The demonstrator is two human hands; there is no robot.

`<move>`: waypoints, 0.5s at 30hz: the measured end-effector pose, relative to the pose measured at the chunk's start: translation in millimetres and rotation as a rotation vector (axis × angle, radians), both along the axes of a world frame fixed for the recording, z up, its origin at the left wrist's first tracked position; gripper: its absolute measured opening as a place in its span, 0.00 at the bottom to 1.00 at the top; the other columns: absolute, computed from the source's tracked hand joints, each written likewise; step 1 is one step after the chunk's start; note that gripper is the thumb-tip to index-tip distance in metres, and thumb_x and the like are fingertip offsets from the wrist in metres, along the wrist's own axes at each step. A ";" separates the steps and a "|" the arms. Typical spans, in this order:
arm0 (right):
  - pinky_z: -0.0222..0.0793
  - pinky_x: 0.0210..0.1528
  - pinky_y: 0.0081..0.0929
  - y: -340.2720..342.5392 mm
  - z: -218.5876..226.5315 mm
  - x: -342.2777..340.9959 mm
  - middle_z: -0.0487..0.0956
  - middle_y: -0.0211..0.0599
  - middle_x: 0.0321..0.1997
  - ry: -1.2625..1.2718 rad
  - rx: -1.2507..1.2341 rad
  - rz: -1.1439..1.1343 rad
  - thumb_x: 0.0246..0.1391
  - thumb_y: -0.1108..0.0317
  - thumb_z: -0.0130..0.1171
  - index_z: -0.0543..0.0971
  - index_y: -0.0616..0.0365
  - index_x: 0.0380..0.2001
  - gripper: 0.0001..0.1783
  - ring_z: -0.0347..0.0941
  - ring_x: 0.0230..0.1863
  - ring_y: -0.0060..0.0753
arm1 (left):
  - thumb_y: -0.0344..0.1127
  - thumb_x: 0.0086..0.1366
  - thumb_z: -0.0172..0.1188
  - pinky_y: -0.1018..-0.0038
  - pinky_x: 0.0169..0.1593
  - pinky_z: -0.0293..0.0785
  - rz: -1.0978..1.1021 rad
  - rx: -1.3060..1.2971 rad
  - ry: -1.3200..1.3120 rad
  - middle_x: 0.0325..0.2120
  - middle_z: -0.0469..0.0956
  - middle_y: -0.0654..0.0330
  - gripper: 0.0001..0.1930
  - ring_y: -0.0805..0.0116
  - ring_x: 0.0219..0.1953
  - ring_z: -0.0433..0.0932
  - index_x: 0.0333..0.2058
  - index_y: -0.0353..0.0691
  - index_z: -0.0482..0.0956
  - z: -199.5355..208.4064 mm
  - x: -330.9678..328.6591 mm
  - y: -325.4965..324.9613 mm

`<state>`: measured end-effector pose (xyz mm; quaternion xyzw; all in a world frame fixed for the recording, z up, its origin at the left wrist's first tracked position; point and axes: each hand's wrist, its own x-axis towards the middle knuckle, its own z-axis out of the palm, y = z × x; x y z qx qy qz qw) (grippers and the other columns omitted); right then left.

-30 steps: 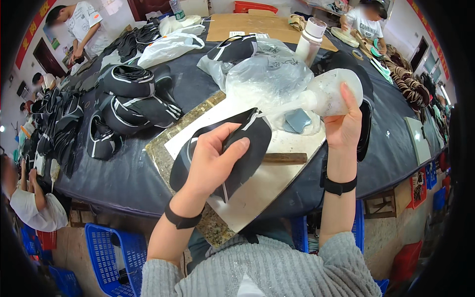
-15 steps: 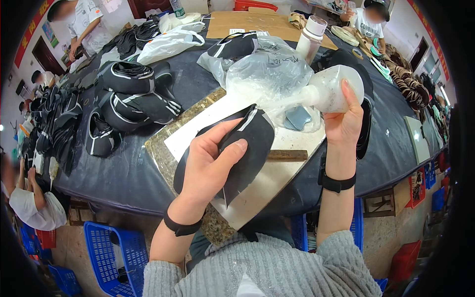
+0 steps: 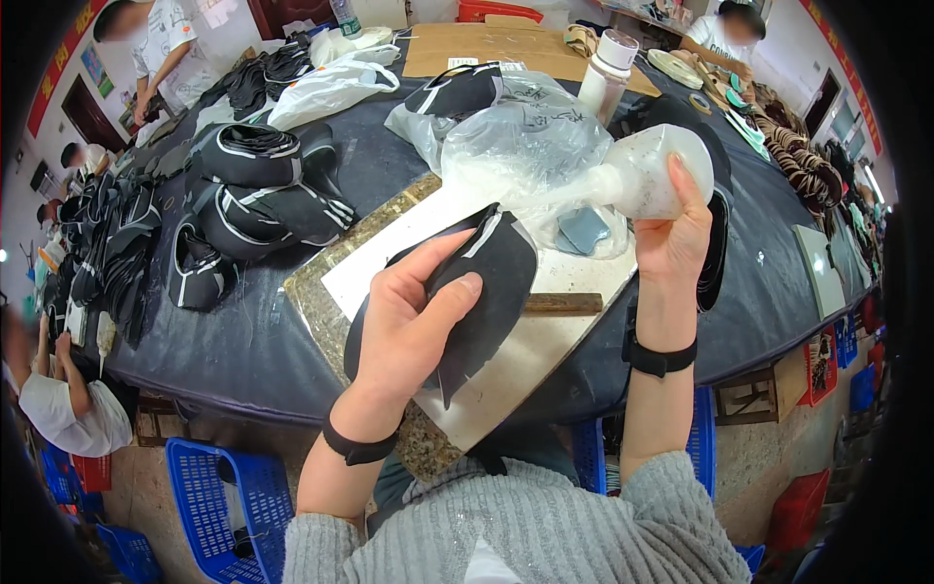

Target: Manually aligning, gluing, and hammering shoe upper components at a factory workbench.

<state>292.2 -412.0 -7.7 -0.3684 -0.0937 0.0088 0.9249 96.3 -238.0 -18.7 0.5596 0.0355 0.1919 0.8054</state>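
My left hand (image 3: 413, 326) grips a black shoe upper (image 3: 501, 287) with pale strips along its opening, thumb on top and fingers tucked inside. To the right, my right hand (image 3: 673, 238) is wrapped round a translucent white squeeze bottle (image 3: 654, 173) tipped on its side. Its long nozzle (image 3: 564, 195) points left to the upper's top edge; whether the tip touches is too fine to tell. Below lies a white board (image 3: 358, 277) on a speckled stone slab (image 3: 309, 304). A wooden stick (image 3: 562, 305) and a blue-grey piece (image 3: 584, 232) rest right of the upper.
Stacked black uppers (image 3: 258, 195) stand left on the dark-covered table (image 3: 282, 341). Beyond the nozzle sits a clear plastic bag (image 3: 530, 136), beside a white-capped bottle (image 3: 610, 73). Blue baskets (image 3: 229, 506) are on the floor. Co-workers (image 3: 175, 58) work around the table.
Both hands, with the upper and the squeeze bottle, stay almost in place, shifting only slightly left. The co-worker at the back right has lowered a raised hand.
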 end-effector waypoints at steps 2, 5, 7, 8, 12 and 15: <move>0.74 0.55 0.38 -0.1 1.2 -0.8 0.80 0.39 0.50 -0.005 0.011 -0.025 0.55 0.70 0.64 0.76 0.63 0.52 0.21 0.78 0.52 0.37 | 0.24 0.66 0.57 0.80 0.46 0.76 0.002 -0.008 -0.002 0.44 0.81 0.57 0.21 0.77 0.42 0.79 0.58 0.28 0.72 -0.6 0.3 -0.1; 0.74 0.57 0.41 -1.4 3.8 -4.4 0.80 0.39 0.52 -0.032 0.021 -0.083 0.55 0.71 0.65 0.74 0.61 0.53 0.22 0.77 0.54 0.39 | 0.24 0.66 0.57 0.80 0.47 0.76 0.008 -0.038 -0.004 0.45 0.81 0.57 0.21 0.77 0.42 0.79 0.58 0.28 0.72 -1.1 1.6 -0.8; 0.74 0.58 0.41 -2.2 5.9 -8.6 0.80 0.40 0.52 -0.076 0.010 -0.128 0.55 0.71 0.65 0.74 0.61 0.53 0.22 0.77 0.54 0.39 | 0.24 0.66 0.56 0.80 0.47 0.76 0.016 -0.063 -0.003 0.45 0.81 0.56 0.22 0.76 0.43 0.79 0.59 0.29 0.71 -1.1 2.9 -1.4; 0.74 0.58 0.41 -2.5 7.0 -11.1 0.79 0.40 0.52 -0.085 0.013 -0.134 0.55 0.70 0.65 0.74 0.61 0.53 0.23 0.77 0.54 0.39 | 0.24 0.66 0.57 0.79 0.47 0.76 0.018 -0.075 -0.010 0.45 0.81 0.56 0.22 0.76 0.43 0.80 0.59 0.29 0.71 -1.0 3.7 -1.7; 0.73 0.58 0.42 -2.3 11.0 -20.9 0.79 0.41 0.53 -0.143 0.005 -0.179 0.55 0.69 0.65 0.74 0.62 0.54 0.24 0.77 0.55 0.40 | 0.23 0.66 0.56 0.79 0.48 0.77 0.032 -0.127 -0.027 0.46 0.81 0.55 0.23 0.75 0.43 0.80 0.60 0.29 0.71 -0.2 6.9 -3.1; 0.73 0.58 0.42 0.1 13.5 -24.8 0.79 0.41 0.53 -0.150 0.015 -0.211 0.55 0.69 0.65 0.73 0.62 0.55 0.24 0.76 0.55 0.40 | 0.23 0.66 0.55 0.78 0.48 0.77 0.026 -0.149 -0.039 0.46 0.81 0.54 0.23 0.74 0.43 0.81 0.60 0.29 0.71 0.9 8.0 -3.9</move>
